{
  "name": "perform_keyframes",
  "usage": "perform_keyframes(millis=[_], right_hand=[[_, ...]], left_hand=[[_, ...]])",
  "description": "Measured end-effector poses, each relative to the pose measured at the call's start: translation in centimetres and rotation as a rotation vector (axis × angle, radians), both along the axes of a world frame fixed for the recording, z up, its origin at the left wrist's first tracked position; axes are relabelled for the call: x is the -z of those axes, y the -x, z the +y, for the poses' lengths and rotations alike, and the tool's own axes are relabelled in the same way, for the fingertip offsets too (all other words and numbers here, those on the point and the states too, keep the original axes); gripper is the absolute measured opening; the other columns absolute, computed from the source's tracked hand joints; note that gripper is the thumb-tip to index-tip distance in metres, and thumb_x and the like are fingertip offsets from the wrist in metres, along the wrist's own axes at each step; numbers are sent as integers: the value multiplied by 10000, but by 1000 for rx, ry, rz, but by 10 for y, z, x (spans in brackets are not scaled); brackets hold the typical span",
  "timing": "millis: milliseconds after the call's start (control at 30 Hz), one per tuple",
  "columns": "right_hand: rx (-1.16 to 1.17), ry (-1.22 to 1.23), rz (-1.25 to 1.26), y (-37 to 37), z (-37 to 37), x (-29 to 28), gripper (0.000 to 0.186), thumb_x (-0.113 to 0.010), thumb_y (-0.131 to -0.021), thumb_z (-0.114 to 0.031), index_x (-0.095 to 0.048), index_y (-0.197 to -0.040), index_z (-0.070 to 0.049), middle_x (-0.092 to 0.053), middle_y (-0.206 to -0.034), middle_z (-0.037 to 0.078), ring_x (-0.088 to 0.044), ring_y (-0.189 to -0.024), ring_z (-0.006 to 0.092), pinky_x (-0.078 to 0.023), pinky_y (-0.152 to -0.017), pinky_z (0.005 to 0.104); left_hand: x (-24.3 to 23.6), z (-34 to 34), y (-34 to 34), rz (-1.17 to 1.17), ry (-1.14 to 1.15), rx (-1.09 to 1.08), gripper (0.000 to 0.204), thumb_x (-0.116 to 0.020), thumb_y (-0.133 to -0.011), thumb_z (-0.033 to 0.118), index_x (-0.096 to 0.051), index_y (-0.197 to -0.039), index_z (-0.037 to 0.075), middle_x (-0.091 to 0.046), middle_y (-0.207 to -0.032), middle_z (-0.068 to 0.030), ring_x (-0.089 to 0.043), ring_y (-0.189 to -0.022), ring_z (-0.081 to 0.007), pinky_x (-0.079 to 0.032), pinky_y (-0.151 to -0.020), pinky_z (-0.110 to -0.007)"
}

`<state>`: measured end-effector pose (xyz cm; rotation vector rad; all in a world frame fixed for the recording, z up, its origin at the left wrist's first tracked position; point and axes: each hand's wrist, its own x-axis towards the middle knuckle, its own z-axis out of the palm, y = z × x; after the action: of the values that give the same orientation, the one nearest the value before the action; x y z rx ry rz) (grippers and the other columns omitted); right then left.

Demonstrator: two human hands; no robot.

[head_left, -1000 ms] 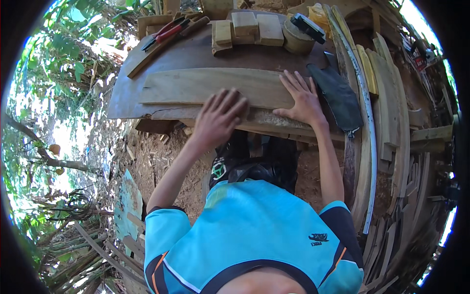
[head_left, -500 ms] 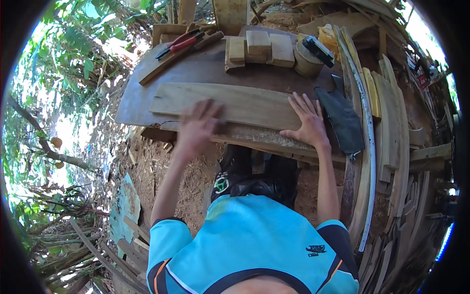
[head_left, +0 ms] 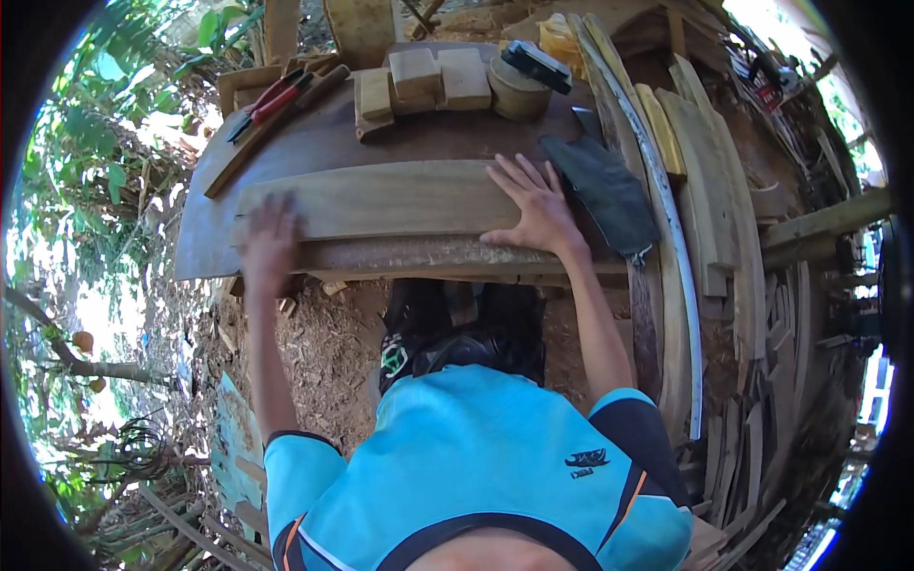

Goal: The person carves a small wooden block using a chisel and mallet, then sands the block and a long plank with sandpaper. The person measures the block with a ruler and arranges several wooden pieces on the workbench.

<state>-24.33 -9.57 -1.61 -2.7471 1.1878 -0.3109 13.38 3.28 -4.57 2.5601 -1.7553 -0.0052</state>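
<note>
A long flat wooden board (head_left: 381, 202) lies crosswise on the workbench (head_left: 314, 141), close to its front edge. My left hand (head_left: 270, 243) is at the board's left end, blurred by motion, its fingers stretched out over the wood. At the opposite end my right hand (head_left: 539, 211) rests flat with fingers spread and thumb apart. Neither hand grips the board. Just right of my right hand lies a dark grey cloth-like piece (head_left: 602, 195).
Red-handled pliers (head_left: 278, 97) lie by a wooden stick (head_left: 233, 164) at the far left. Several wood blocks (head_left: 416, 78) and a round container (head_left: 517, 90) with a dark object on top stand at the back. Long planks (head_left: 705, 181) and a pale curved strip (head_left: 674, 238) line the right.
My left hand has slid leftward along the board to its left end. My right hand stays on the right end. The whole view has shifted, so the bench appears further left.
</note>
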Motion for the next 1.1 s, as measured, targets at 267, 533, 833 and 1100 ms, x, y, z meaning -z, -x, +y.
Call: perform_keyframes(millis=[267, 533, 833, 1100], right_hand=[[-19, 24, -26, -2, -3, 5, 958, -676, -554, -654, -405, -1332, -165, -311, -1422, 58, -236, -1332, 262, -108, -1093, 522], [-191, -120, -35, -9, -17, -29, 718, -740, -606, -493, -582, -1150, -51, -508, -1225, 194, -470, -1158, 336, -328, -1012, 395], [-201, -579, 86, -25, -56, -97, 511, -578, -799, -511, -632, -1079, -87, -637, -1048, 129, -591, -1005, 251, -445, -866, 311], [-194, 107, -115, -12, -37, -65, 369, -480, -873, -447, -544, -894, -84, -632, -800, 147, -602, -794, 360, -468, -659, 462]], left_hand=[[-18, 6, 75, 55, 27, 236, 454, -281, -944, 428, -267, -1384, 317, -220, -1462, 1, -160, -1357, -229, -31, -1110, -457], [-13, 38, -72, 98, 297, 73, 423, -370, -924, 407, -453, -1293, 218, -403, -1357, -51, -317, -1282, -295, -114, -1073, -505], [-69, -36, 35, 124, 478, 493, 349, -421, -908, 395, -574, -1139, 183, -553, -1182, -35, -459, -1167, -213, -220, -1046, -416], [-61, -70, 32, 202, 491, 487, 315, -452, -868, 273, -588, -1101, 111, -628, -1022, -129, -583, -971, -278, -314, -997, -445]])
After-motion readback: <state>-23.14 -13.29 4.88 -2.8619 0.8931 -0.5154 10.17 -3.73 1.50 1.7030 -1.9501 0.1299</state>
